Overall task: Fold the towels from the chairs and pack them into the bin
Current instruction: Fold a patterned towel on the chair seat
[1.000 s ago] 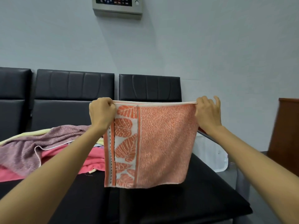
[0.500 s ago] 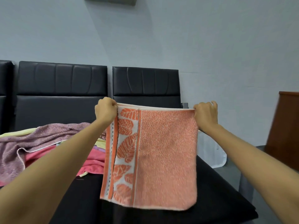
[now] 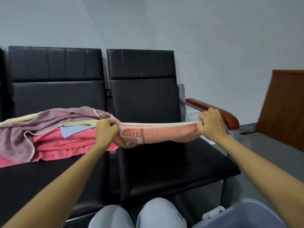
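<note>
Head view, looking down along your two bare arms. Your left hand and right hand each form a fist on one end of a single orange towel with a white leaf-patterned band. Your fingers are curled tight round the bunched cloth. The towel is stretched level between your hands above the seat of the right-hand chair and sags slightly; whether it touches the seat is unclear.

Two black chairs show in full, and a sliver of a third is cut off at the left edge. On the left chair lies one pile. It has a purple towel on top and a pink towel beneath, with a yellow edge and a blue corner between them. That makes four colours, but how many pieces lie hidden inside cannot be told.

One grey-blue bin sits at the lower right beside your knees. It is largely cut off by the frame and your right forearm, and its inside is hidden.
</note>
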